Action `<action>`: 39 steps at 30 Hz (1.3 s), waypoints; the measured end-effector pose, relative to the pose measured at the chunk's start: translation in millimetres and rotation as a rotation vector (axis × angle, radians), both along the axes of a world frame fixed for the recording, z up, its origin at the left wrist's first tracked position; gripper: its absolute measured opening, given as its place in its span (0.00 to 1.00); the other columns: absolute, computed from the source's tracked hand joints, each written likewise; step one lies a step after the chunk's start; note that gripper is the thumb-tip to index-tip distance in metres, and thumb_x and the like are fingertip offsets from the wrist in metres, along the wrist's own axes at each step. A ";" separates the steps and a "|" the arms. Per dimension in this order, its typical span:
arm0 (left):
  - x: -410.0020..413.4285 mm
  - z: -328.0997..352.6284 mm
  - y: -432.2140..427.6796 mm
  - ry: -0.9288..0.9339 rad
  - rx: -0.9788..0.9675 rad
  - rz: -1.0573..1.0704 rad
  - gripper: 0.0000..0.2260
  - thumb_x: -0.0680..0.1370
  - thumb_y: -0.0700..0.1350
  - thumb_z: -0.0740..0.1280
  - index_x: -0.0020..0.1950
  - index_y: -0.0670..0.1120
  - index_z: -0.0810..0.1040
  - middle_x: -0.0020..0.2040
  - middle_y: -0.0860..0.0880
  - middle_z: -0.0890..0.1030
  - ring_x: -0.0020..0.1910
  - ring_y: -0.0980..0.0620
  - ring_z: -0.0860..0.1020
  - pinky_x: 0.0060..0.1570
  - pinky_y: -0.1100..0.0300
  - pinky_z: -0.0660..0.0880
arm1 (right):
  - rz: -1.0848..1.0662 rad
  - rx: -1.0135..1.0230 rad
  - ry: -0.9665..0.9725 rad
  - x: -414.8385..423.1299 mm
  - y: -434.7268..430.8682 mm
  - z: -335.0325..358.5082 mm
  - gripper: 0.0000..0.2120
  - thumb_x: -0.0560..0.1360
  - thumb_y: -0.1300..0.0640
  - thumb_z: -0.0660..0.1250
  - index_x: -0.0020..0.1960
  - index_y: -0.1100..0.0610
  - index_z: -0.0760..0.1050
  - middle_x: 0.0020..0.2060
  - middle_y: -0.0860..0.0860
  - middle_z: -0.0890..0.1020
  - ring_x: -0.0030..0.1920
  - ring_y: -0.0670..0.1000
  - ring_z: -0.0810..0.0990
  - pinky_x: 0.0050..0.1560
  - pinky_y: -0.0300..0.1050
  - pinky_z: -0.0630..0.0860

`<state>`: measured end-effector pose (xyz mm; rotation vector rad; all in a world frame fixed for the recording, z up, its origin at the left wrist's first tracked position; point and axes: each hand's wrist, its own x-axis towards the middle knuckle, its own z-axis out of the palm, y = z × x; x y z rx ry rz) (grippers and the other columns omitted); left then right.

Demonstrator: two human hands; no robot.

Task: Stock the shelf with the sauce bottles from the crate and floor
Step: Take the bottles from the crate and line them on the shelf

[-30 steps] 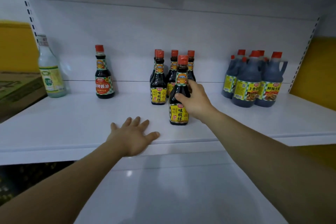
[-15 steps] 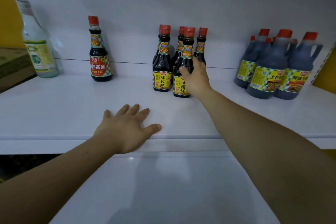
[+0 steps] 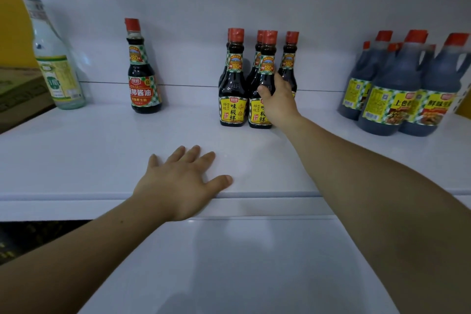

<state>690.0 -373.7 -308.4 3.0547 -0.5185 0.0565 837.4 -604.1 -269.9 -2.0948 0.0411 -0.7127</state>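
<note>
A cluster of several small dark sauce bottles with red caps and yellow labels stands at the middle back of the white shelf (image 3: 76,155). My right hand (image 3: 277,102) grips the front right bottle (image 3: 262,79) of that cluster, thumb on its left side, beside another front bottle (image 3: 233,84). That bottle stands upright on the shelf. My left hand (image 3: 178,181) rests flat, fingers spread, on the shelf's front edge and holds nothing.
A single dark bottle with a red label (image 3: 142,79) stands left of the cluster. A tall clear bottle (image 3: 56,64) is at the far left, next to a cardboard box (image 3: 17,94). Several large handled jugs (image 3: 397,89) stand at the right. A lower white shelf (image 3: 229,275) lies below.
My right hand has pushed the bottle from the shelf's front back into the cluster. The camera has moved closer. My left hand has stayed flat on the edge.
</note>
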 end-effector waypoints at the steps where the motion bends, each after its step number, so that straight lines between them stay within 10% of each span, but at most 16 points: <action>1: 0.1 -0.1 0.0 -0.002 -0.001 0.000 0.45 0.61 0.75 0.30 0.76 0.60 0.46 0.78 0.54 0.48 0.77 0.52 0.47 0.71 0.40 0.49 | -0.001 -0.003 0.011 0.8 0.5 0.3 0.27 0.81 0.50 0.59 0.77 0.50 0.55 0.71 0.54 0.64 0.69 0.56 0.64 0.56 0.46 0.62; 14: 1.3 -2.7 0.6 -0.013 -0.011 0.005 0.41 0.64 0.74 0.33 0.76 0.60 0.47 0.78 0.55 0.49 0.77 0.52 0.47 0.72 0.40 0.49 | -0.146 -0.232 0.047 -0.4 29.2 -2.8 0.57 0.67 0.30 0.66 0.76 0.53 0.33 0.77 0.57 0.48 0.76 0.59 0.47 0.71 0.59 0.55; 31: 4.1 -1.2 1.0 0.022 -0.024 0.004 0.41 0.65 0.75 0.35 0.76 0.60 0.48 0.78 0.53 0.49 0.77 0.50 0.47 0.71 0.38 0.46 | -0.140 -0.297 0.180 -29.9 25.7 12.0 0.54 0.68 0.27 0.61 0.77 0.52 0.34 0.78 0.54 0.41 0.77 0.57 0.42 0.73 0.60 0.50; 39: 1.3 17.0 2.2 0.132 -0.014 -0.015 0.34 0.74 0.72 0.47 0.76 0.58 0.50 0.79 0.52 0.48 0.77 0.49 0.46 0.69 0.35 0.44 | -0.025 -0.457 0.329 -123.6 5.3 27.4 0.44 0.71 0.28 0.58 0.77 0.51 0.52 0.76 0.55 0.58 0.75 0.57 0.56 0.71 0.57 0.59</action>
